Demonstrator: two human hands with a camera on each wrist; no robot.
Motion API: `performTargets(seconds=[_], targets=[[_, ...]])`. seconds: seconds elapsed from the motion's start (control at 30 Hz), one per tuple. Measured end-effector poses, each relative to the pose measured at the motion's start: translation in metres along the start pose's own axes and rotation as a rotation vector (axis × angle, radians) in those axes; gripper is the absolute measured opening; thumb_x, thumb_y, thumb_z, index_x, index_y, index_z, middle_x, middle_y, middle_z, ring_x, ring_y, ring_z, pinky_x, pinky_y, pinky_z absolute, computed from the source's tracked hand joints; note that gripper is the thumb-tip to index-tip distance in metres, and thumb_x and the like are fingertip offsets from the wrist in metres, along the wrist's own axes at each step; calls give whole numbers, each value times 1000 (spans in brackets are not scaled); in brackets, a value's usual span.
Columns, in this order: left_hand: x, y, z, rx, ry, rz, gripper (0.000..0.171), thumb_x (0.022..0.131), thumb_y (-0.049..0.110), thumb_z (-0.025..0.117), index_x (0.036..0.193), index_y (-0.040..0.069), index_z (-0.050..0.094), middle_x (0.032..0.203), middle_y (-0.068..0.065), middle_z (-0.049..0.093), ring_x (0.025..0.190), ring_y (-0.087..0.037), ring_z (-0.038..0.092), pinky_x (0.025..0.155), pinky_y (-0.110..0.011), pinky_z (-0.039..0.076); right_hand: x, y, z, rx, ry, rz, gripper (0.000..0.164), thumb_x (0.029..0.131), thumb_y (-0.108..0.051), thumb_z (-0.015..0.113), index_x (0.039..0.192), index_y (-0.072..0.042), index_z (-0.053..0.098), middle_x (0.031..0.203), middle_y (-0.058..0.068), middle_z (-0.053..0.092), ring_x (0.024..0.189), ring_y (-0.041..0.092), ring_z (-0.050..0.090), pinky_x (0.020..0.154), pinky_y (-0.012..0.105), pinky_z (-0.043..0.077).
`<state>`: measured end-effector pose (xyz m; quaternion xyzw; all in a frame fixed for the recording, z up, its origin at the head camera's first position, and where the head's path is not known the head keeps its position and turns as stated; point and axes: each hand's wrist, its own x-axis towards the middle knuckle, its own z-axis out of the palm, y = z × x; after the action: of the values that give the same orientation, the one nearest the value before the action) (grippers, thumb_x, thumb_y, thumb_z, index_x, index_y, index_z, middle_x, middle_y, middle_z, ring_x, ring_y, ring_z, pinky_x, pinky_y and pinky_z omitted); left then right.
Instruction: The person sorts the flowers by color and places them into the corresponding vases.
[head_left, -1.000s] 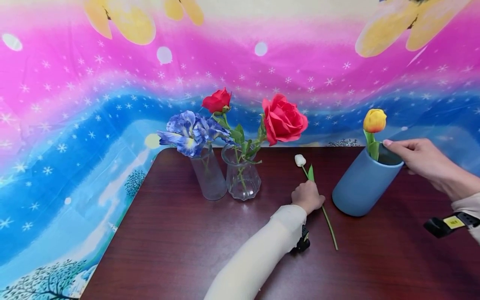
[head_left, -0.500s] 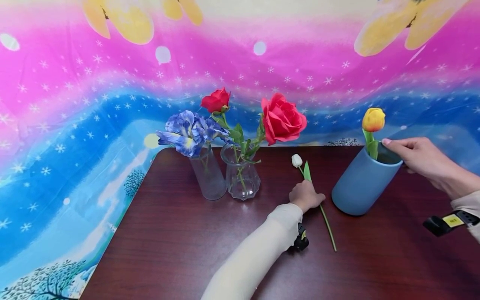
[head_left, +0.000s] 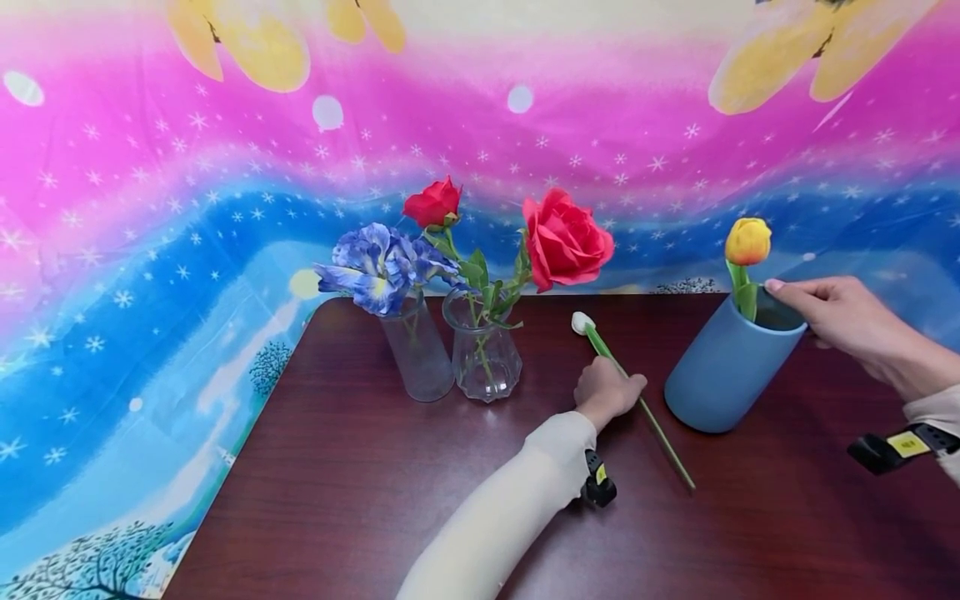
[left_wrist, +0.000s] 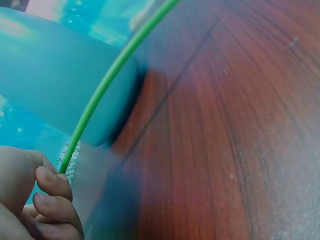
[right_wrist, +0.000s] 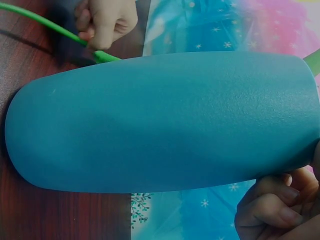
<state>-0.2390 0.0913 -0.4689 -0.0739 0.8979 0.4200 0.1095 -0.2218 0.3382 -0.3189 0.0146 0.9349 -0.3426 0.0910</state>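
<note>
My left hand (head_left: 606, 389) pinches the green stem (left_wrist: 107, 80) of a white tulip (head_left: 582, 322) partway along its length. The bloom points away to the upper left; the bare stem end reaches toward the lower right, left of the blue vase (head_left: 723, 367). In the right wrist view, the stem's shadow falls on the table beside it. With thumb inside and fingers outside, my right hand (head_left: 847, 321) grips the vase's rim at its right side. A yellow-orange tulip (head_left: 748, 242) stands in this vase, leaning on the left of the rim. Its lower stem is hidden inside.
Left of the hands stand two clear glass vases, a tall cylinder (head_left: 423, 367) with a blue-violet flower (head_left: 375, 265) and a fluted one (head_left: 487, 367) with red roses (head_left: 567, 239). A printed cloth (head_left: 480, 125) hangs behind the dark wooden table (head_left: 337, 483).
The white tulip has turned in my left hand: its bloom shifted left and its stem end swung right, toward the vase. My left hand moved slightly left. The right hand and vase stayed put.
</note>
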Motion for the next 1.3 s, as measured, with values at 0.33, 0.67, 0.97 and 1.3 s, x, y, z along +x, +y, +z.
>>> performTargets(seconds=[0.33, 0.67, 0.97, 1.3], targets=[[-9, 2, -11, -125, 50, 75, 52, 85, 25, 66, 44, 20, 33, 41, 6, 22, 38, -14, 22, 43, -30, 17, -2, -2, 1, -6, 7, 4, 79, 104, -58, 31, 151, 6, 34, 154, 33, 29, 94, -1, 39, 66, 29, 49], [-19, 7, -19, -207, 165, 175, 50, 82, 22, 64, 44, 21, 31, 42, 9, 20, 42, -11, 21, 45, -28, 15, 0, 0, 0, 1, -8, 4, 79, 105, -57, 32, 150, 8, 34, 155, 37, 28, 102, 4, 44, 69, 29, 50], [-27, 9, -25, -251, 195, 320, 47, 82, 19, 62, 48, 20, 29, 45, 9, 18, 45, -9, 16, 46, -27, 12, -1, 0, 1, 5, 8, 5, 79, 104, -58, 33, 150, 7, 34, 154, 35, 29, 93, -7, 38, 67, 29, 49], [-37, 12, -36, -271, 199, 404, 40, 82, 17, 58, 51, 20, 32, 48, 8, 21, 47, -9, 16, 48, -26, 15, 0, 0, 2, 4, 27, -4, 79, 104, -58, 35, 148, 7, 37, 147, 27, 39, 85, -11, 40, 67, 29, 49]])
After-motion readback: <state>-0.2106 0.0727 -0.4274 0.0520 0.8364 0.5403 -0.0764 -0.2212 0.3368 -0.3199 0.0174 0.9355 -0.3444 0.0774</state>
